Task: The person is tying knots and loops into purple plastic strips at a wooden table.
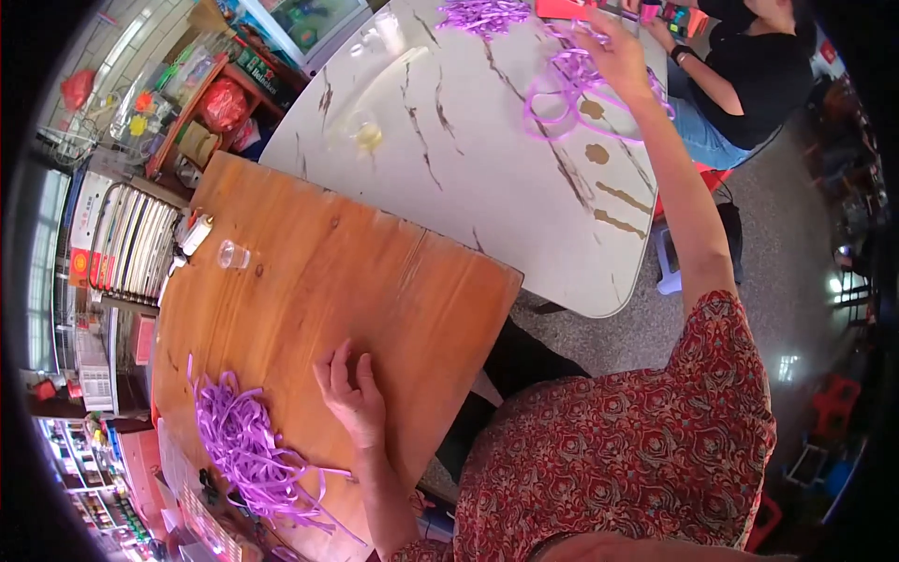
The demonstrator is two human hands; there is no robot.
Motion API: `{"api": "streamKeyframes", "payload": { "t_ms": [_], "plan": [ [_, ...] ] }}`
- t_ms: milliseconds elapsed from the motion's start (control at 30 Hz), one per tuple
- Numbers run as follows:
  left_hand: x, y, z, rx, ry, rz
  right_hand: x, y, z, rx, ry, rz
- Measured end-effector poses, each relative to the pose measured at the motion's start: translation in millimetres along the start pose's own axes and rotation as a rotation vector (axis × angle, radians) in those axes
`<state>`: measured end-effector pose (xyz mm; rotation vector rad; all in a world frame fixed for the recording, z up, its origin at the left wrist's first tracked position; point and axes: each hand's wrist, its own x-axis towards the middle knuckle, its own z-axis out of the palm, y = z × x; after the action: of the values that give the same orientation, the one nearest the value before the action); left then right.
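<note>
My left hand (pixel 353 398) is over the wooden table, its fingers loosely curled and apart, with nothing in it. To its left lies a tangled heap of purple ribbon (pixel 234 436), with a few loose ends trailing toward my forearm. My right arm stretches far across the white marbled table. At its end, my right hand (pixel 620 61) has its fingers extended above looped purple ribbons (pixel 568 80); I see nothing gripped in it. A bundle of purple ribbon strips (pixel 482 15) lies at the far edge, left of that hand.
Across the marbled table (pixel 421 178) sits a person in black (pixel 763 66), hands near a red-orange box (pixel 562 8). A clear plastic cup (pixel 233 254) and a white bottle (pixel 195 234) are on the wooden table (pixel 309 272). Loaded shelves line the left.
</note>
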<state>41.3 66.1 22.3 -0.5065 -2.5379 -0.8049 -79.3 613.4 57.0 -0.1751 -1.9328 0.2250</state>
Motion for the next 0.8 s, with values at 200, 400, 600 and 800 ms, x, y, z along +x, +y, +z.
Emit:
{"api": "streamKeyframes", "payload": {
  "t_ms": [200, 400, 600, 800],
  "plan": [
    [-1.6, -6.5, 1.2, -0.097, 0.0, -0.09, -35.9, -103.9, -3.4, 0.727, -0.492, 0.36],
    [-0.5, -16.4, 2.0, -0.081, 0.103, 0.084, -72.6, -263.5, -12.3, 0.975, -0.981, -0.135],
    [4.4, -25.3, 13.4, -0.2, 0.245, 0.209, -87.3, -400.7, -31.0, 1.141, -1.103, -0.478],
    [-8.5, -36.4, 22.3, 0.004, 0.033, 0.334, -102.3, -527.8, 7.8, 1.266, -1.112, -0.708]
  ]
}}
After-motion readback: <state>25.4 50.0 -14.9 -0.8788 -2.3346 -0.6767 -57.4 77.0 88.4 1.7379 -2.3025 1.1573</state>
